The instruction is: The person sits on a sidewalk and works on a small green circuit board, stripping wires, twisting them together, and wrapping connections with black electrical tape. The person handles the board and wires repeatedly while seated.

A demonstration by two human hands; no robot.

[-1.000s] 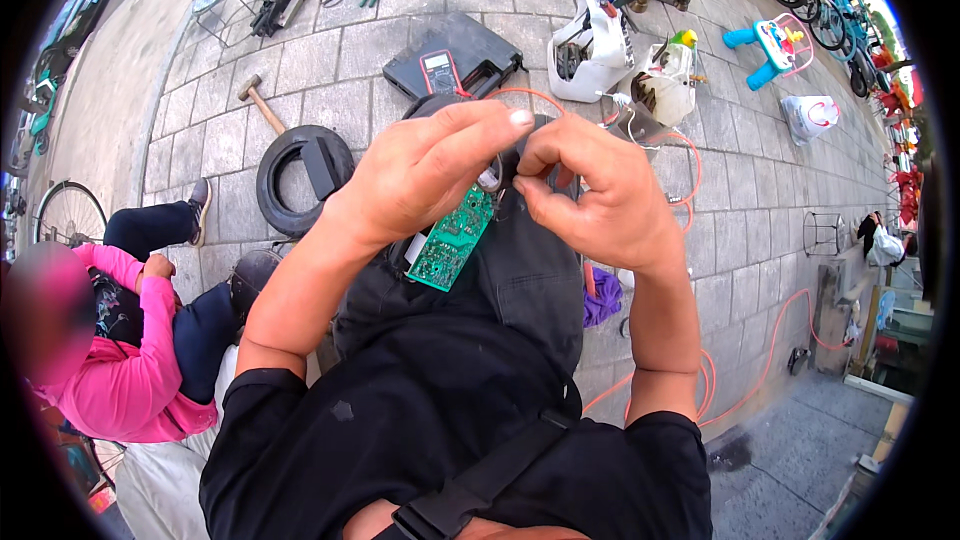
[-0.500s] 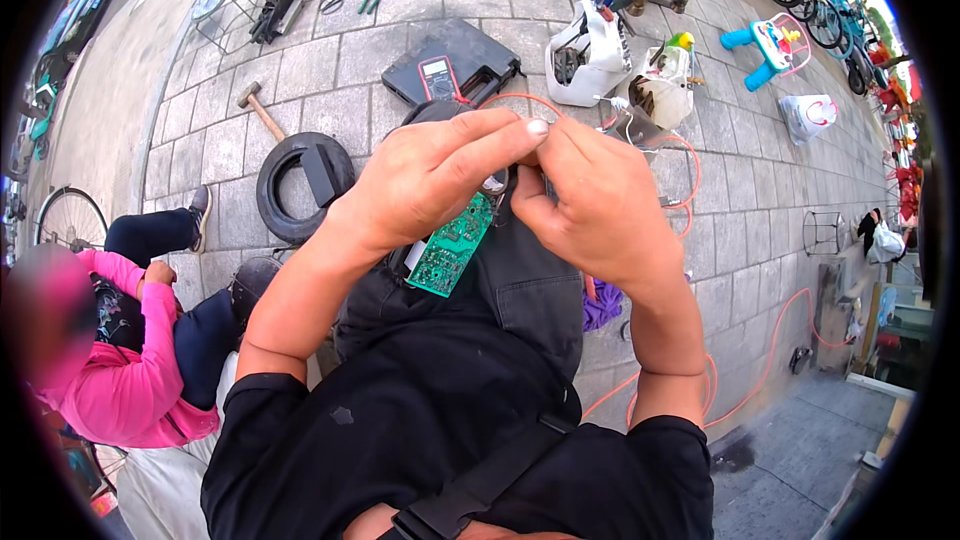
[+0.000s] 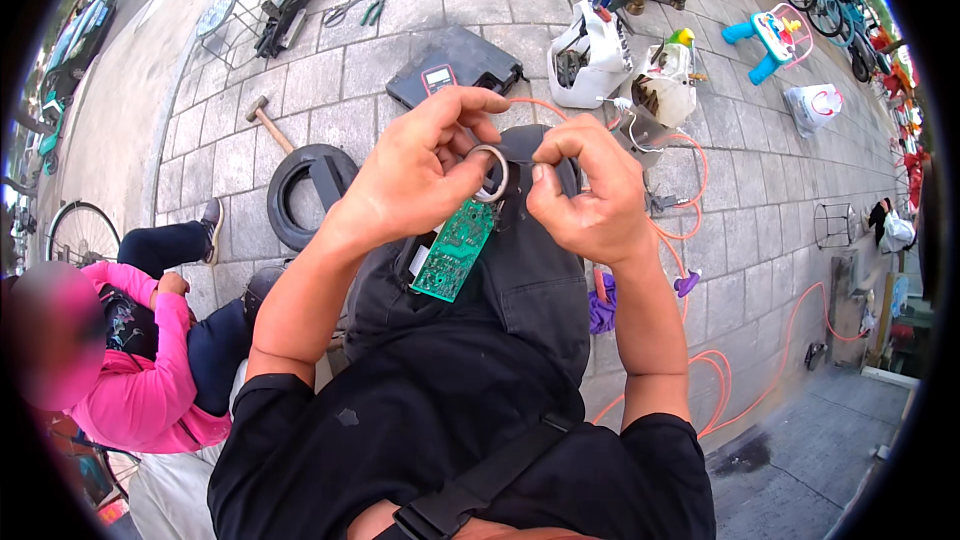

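Note:
My left hand [image 3: 408, 178] is closed on a roll of tape [image 3: 503, 178], its pale ring showing beyond the thumb. A dark strip of tape [image 3: 519, 146] spans the gap from the roll to my right hand [image 3: 592, 190]. My right thumb and forefinger pinch the strip's far end. Below the roll, a green circuit board [image 3: 453, 255] lies on my lap, partly covered by my left hand. A pale part shows along its left edge.
A black tool case [image 3: 470, 55] with a red-edged multimeter [image 3: 438, 77] lies ahead. A tyre [image 3: 292, 205] and mallet [image 3: 268, 122] are at left, near a seated person in pink [image 3: 150, 390]. Orange hose [image 3: 705, 165] loops at right, near a cut-open white jug [image 3: 590, 65].
My hands have moved apart from where they met. The roll's ring and the dark strip between my hands now show. The circuit board stays on my lap.

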